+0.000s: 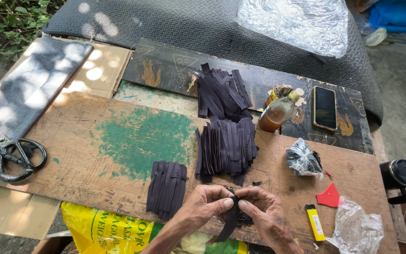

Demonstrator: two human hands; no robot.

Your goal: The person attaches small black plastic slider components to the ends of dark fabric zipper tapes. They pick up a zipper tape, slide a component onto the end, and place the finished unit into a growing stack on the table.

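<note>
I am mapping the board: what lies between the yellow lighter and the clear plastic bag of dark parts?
In the head view, a red plastic piece lies between the yellow lighter and bag.

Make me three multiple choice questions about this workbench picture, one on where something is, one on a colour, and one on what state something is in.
1. Where do the scissors lie?
A. far left of the wooden board
B. beside the phone
C. under the foil

2. What colour is the lighter?
A. blue
B. yellow
C. green

3. What are the left hand and right hand doing?
A. resting flat on the board
B. both pinching one dark zipper strip
C. lifting the bottle

Answers: 1 A, the scissors sit at the board's left end. 2 B, its body is plainly yellow. 3 B, both grips close on the strip.
</note>
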